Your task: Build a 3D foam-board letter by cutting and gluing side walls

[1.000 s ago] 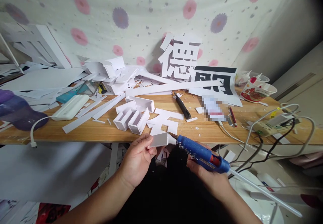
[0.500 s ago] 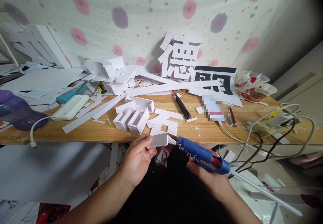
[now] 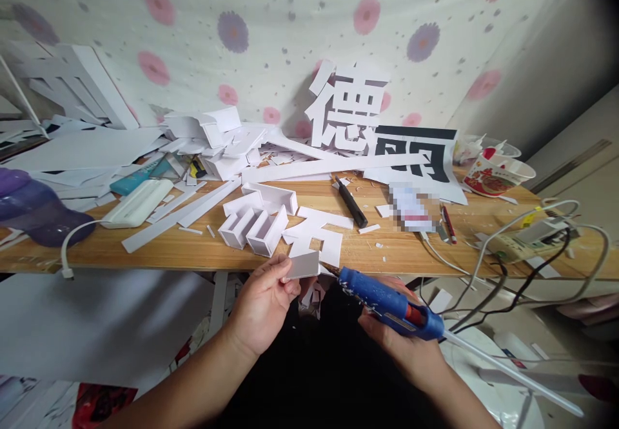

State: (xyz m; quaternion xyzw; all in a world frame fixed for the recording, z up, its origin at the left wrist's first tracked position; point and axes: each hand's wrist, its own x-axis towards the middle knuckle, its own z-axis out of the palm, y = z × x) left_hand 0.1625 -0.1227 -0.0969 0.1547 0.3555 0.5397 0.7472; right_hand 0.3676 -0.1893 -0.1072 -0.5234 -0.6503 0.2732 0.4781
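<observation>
Between its thumb and fingers, my left hand (image 3: 264, 303) pinches a small white foam board piece (image 3: 304, 265) in front of the table edge. My right hand (image 3: 399, 335) is wrapped round a blue hot glue gun (image 3: 387, 300), with a long glue stick (image 3: 512, 371) poking out of its back. The gun's nozzle points left, close by the right end of the piece; whether they touch I cannot tell. Just beyond, on the table, are a flat white cut-out character part (image 3: 322, 222) and a raised white box-shaped part (image 3: 256, 219).
On the wooden table (image 3: 420, 248) lie a black cutter-like tool (image 3: 351, 203), a blurred phone (image 3: 412, 208) and a white power bank (image 3: 138, 203). A white character (image 3: 345, 109) leans at the back. Cables and a power strip (image 3: 520, 235) are at right, a purple bottle (image 3: 43, 213) at left.
The glue gun's nozzle has dropped slightly relative to the foam board piece, and the piece has tilted a little. Both hands keep their grips; the whole view has shifted slightly.
</observation>
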